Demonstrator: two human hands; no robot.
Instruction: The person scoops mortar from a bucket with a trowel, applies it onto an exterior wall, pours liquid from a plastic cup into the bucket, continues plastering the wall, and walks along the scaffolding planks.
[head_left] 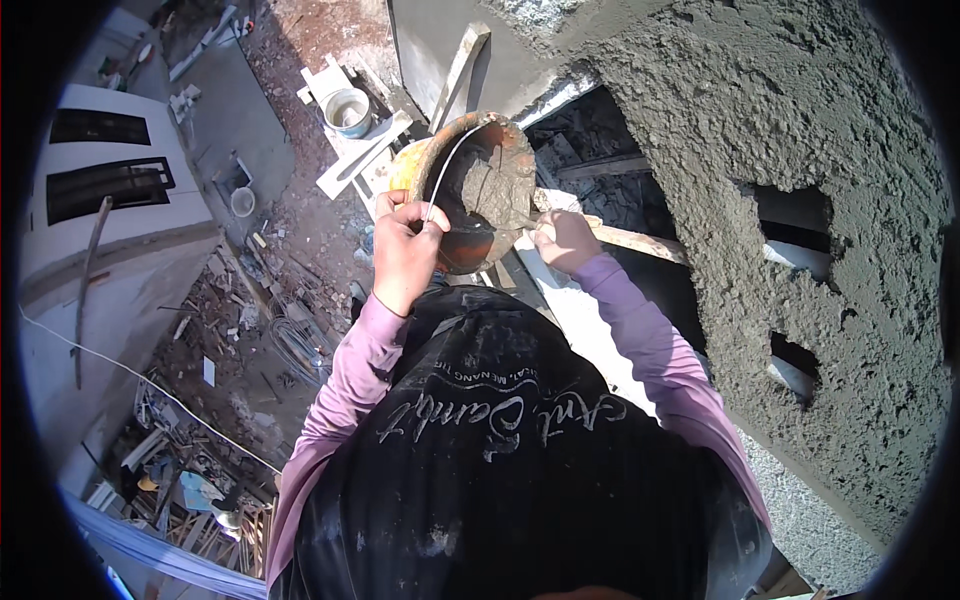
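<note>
A tilted orange-yellow bucket (408,165) with wet grey mortar (502,190) inside is in front of me at the top centre. Its thin pale handle (447,160) arches across the opening. My left hand (405,250) is closed at the bucket's near left side, with the lower end of the handle pinched between thumb and fingers. On the opposite side, my right hand (565,241) is closed close to the rim, its fingertips at the mortar's edge. What those fingers grip is too small and hidden to name.
A freshly rendered rough grey wall (720,110) with small openings rises at the right. Wooden planks (462,75) surround the bucket. Beyond it, a small white-and-blue pail (348,112) stands on boards. Far below on the left lies ground with rubble, coiled cable (297,335) and scrap wood (195,500).
</note>
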